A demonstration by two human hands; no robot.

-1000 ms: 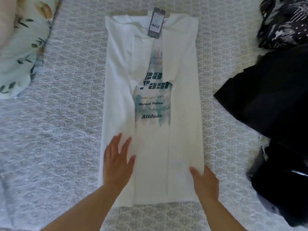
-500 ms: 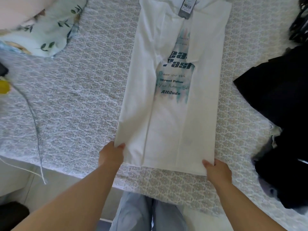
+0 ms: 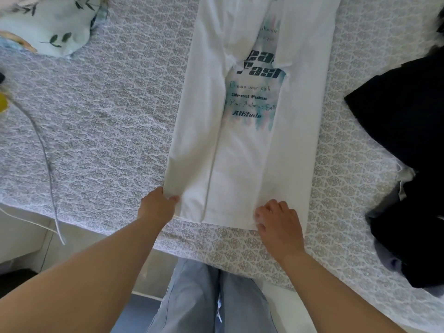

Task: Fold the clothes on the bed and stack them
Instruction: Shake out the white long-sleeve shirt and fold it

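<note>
A white T-shirt (image 3: 242, 150) with teal print lies lengthwise on the patterned bed cover (image 3: 108, 131), both sides folded in toward the middle. My left hand (image 3: 157, 207) pinches its near left hem corner. My right hand (image 3: 278, 221) has curled fingers on the hem near the right corner and seems to grip the cloth. The shirt's collar end runs out of view at the top.
A heap of dark clothes (image 3: 408, 145) lies on the right of the bed. A floral pillow (image 3: 48, 25) sits at the top left. A grey cable (image 3: 45, 155) hangs over the bed's near left edge. My legs stand against the bed edge.
My hands went from lying flat on the shirt to its near hem. The left now pinches the left corner; the right has shifted inward along the hem.
</note>
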